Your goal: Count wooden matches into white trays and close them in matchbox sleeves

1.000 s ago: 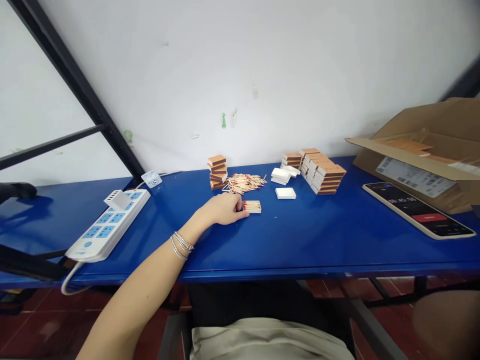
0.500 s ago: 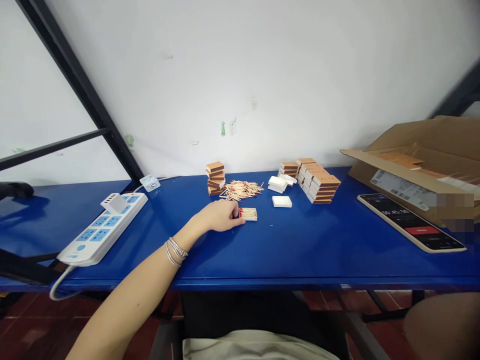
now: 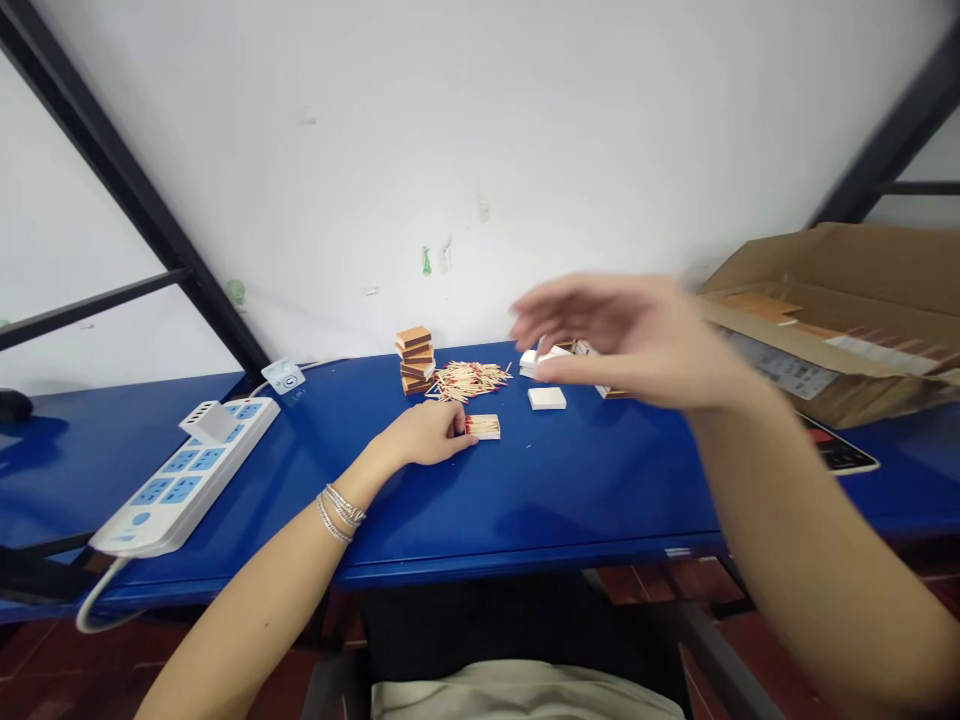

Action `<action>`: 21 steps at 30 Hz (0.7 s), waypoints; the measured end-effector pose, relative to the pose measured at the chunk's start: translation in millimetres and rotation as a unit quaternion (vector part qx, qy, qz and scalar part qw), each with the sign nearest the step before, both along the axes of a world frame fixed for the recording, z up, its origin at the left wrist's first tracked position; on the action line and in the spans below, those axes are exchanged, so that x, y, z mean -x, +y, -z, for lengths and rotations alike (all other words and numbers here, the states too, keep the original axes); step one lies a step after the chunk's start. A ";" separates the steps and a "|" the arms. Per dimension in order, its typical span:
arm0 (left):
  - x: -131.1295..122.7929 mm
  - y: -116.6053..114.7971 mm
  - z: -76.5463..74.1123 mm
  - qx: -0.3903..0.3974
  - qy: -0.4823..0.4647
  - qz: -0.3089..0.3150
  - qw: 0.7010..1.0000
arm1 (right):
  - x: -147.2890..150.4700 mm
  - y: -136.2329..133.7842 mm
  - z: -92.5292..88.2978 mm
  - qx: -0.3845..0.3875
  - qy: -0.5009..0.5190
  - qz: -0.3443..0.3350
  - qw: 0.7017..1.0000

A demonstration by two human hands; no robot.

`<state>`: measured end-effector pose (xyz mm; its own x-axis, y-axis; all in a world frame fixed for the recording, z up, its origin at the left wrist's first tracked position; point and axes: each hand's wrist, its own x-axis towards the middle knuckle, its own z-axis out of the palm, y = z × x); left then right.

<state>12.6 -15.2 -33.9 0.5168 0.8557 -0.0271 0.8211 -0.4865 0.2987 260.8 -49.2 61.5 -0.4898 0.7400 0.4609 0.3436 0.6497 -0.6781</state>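
My left hand (image 3: 426,437) rests on the blue table (image 3: 570,490) with its fingers curled against the left end of an open matchbox tray (image 3: 485,426) filled with red-tipped matches. My right hand (image 3: 626,335) hovers in the air above the table, fingers stretched out and blurred by motion, holding nothing. It hides part of the stacks of brown matchboxes behind it. A loose pile of matches (image 3: 468,379) lies behind the tray. A white inner tray (image 3: 547,398) lies just right of the filled one, and more white trays (image 3: 534,362) sit under my right hand's fingertips.
A small stack of brown matchboxes (image 3: 415,359) stands left of the match pile. A white power strip (image 3: 180,476) lies at the left. An open cardboard box (image 3: 840,310) and a phone (image 3: 838,453) are at the right. A white wall stands close behind the table.
My right hand and arm have come up from the lower right into view over the matchbox stacks. The left hand stays at the filled tray. The camera has shifted slightly.
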 end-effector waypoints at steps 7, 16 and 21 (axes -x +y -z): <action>1.6 3.9 2.1 0.001 -0.020 -0.001 1.000 | 30.7 79.2 82.9 0.101 -0.209 -0.066 0.971; -1.0 5.8 4.7 -0.031 -0.101 0.043 0.993 | 36.7 74.6 106.6 0.081 -0.132 -0.041 0.987; -2.8 7.2 5.6 -0.036 -0.114 0.049 0.992 | 33.4 80.4 109.4 0.069 -0.130 -0.028 0.989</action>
<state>15.4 -8.0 -39.6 0.5827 0.7970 0.1592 0.6843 -0.5868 0.4330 227.3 31.2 -48.0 -0.6201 0.7560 0.2095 0.4851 0.5794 -0.6549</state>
